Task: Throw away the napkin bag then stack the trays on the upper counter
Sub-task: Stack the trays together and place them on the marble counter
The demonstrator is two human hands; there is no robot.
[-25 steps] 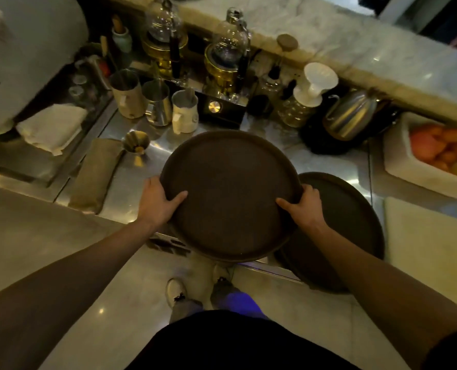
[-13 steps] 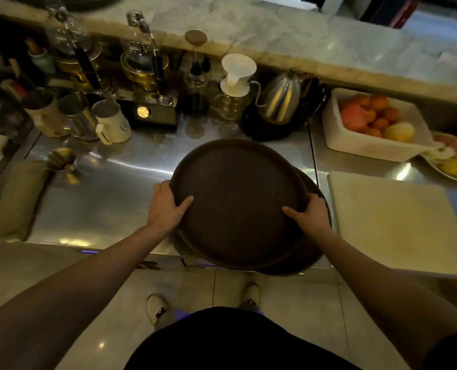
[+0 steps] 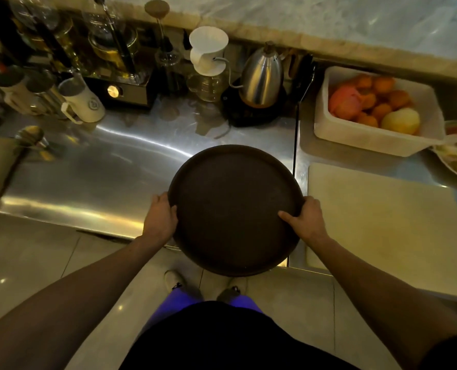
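Head view: round trays (image 3: 235,209) gripped at opposite rims by left hand (image 3: 160,220) and right hand (image 3: 306,222); marble upper counter (image 3: 328,20) lies ahead, beyond the kettle (image 3: 262,76).

One wide-angle camera on the person's head looks forward and steeply down, so the steel surface (image 3: 93,166) fills the middle of the frame, the marble upper counter (image 3: 328,20) runs along the top edge, and the floor and the person's own shoes (image 3: 173,280) lie at the bottom. It sits close above both forearms, which enter from the lower corners and meet near the centre. The wide lens curves straight edges toward the borders; there is no second view.
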